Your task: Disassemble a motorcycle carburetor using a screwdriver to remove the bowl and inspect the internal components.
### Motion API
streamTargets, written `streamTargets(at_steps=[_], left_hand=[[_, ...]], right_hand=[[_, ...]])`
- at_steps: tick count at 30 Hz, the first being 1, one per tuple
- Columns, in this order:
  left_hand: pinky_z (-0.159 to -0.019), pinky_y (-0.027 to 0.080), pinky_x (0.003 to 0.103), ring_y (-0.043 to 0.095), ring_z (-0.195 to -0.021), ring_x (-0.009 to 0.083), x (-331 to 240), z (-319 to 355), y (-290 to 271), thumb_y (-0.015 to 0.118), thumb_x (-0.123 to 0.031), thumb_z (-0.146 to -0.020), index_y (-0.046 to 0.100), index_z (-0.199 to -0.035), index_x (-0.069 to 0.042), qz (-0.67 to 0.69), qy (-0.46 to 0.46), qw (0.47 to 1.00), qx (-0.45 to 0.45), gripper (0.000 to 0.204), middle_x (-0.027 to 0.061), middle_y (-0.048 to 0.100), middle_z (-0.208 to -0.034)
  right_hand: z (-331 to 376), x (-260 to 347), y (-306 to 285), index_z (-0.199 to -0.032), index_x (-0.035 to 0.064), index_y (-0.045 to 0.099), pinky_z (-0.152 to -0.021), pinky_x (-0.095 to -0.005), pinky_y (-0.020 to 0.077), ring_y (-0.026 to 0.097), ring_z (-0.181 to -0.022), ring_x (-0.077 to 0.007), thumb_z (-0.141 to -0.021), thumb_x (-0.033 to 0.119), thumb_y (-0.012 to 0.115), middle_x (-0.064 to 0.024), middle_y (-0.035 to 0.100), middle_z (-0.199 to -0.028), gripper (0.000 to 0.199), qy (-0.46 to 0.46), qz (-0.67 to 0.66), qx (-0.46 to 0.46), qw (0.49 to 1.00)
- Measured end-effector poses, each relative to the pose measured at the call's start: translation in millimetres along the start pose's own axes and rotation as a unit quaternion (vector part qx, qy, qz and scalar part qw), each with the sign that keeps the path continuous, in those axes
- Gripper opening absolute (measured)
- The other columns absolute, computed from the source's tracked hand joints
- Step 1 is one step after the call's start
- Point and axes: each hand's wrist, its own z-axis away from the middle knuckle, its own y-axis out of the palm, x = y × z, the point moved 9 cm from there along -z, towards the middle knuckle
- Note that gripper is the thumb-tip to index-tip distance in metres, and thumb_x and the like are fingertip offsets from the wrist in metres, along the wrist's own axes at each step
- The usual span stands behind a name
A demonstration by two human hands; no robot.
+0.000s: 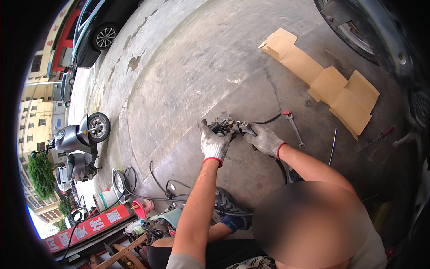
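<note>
I had my gloved left hand [213, 142] and right hand [264, 140] both closed around a small metal engine part [228, 126] above the concrete floor [188, 80], a wrench [294, 128] lying near.

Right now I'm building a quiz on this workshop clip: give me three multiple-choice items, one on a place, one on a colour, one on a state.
1. Where does the wrench lie?
A. on the concrete right of the hands
B. on the scooter
C. on the cardboard

2. What colour are the glove cuffs?
A. blue
B. red
C. green

3. How is the small metal engine part held?
A. lying untouched
B. in one hand
C. gripped by both gloved hands

Answers:
1 A: it rests on bare floor, short of the flattened cardboard.
2 B: red bands edge both wrists.
3 C: the left hand and right hand both close on it.
</note>
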Motion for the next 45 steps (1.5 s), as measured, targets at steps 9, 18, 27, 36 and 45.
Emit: streamTargets(at_steps=[9,18,27,36,45], left_hand=[[-0.088,0.053,0.037,0.065,-0.098,0.0288,-18,1,-15,0.087,-0.021,-0.068,0.034,-0.141,0.008,-0.003,0.002,1.000,0.011,0.095,0.0208,0.062,-0.113],[-0.092,0.054,0.039,0.067,-0.106,0.0322,3,-18,-5,0.087,-0.034,-0.072,0.029,-0.147,0.006,-0.053,0.032,0.997,0.038,0.103,0.0207,0.066,-0.117],[-0.104,0.047,0.046,0.056,-0.123,0.0414,-44,-13,-4,0.081,-0.010,-0.072,0.035,-0.149,-0.006,-0.150,0.174,0.970,0.074,0.090,0.0250,0.056,-0.135],[-0.110,0.039,0.046,0.046,-0.134,0.0391,-46,-8,-6,0.069,0.006,-0.072,0.037,-0.149,-0.010,-0.108,0.298,0.946,0.068,0.085,0.0213,0.052,-0.141],[-0.118,0.033,0.046,0.034,-0.142,0.0413,-43,-8,6,0.077,-0.004,-0.073,0.038,-0.149,-0.007,-0.070,0.266,0.955,0.112,0.085,0.0208,0.044,-0.149]], right_hand=[[-24,-4,6,-0.119,-0.0030,0.056,-0.095,-0.0494,0.0475,0.060,-0.112,-0.0460,-0.094,0.028,0.058,-0.0295,0.064,-0.117,0.040,-0.010,0.015,-0.037,0.999],[-32,13,22,-0.126,0.0009,0.055,-0.094,-0.0495,0.0485,0.061,-0.112,-0.0444,-0.094,0.032,0.059,-0.0267,0.065,-0.117,0.045,-0.021,-0.023,0.063,0.998],[-31,13,-1,-0.128,0.0030,0.055,-0.099,-0.0483,0.0462,0.058,-0.118,-0.0423,-0.092,0.029,0.061,-0.0252,0.064,-0.123,0.045,0.019,0.030,-0.026,0.999],[-34,11,-17,-0.125,0.0002,0.056,-0.100,-0.0455,0.0465,0.058,-0.118,-0.0431,-0.091,0.028,0.062,-0.0273,0.063,-0.122,0.045,0.047,0.053,-0.055,0.996],[-34,-28,-17,-0.128,0.0024,0.056,-0.099,-0.0455,0.0470,0.059,-0.117,-0.0417,-0.090,0.028,0.064,-0.0265,0.064,-0.122,0.047,0.062,0.089,-0.059,0.992]])
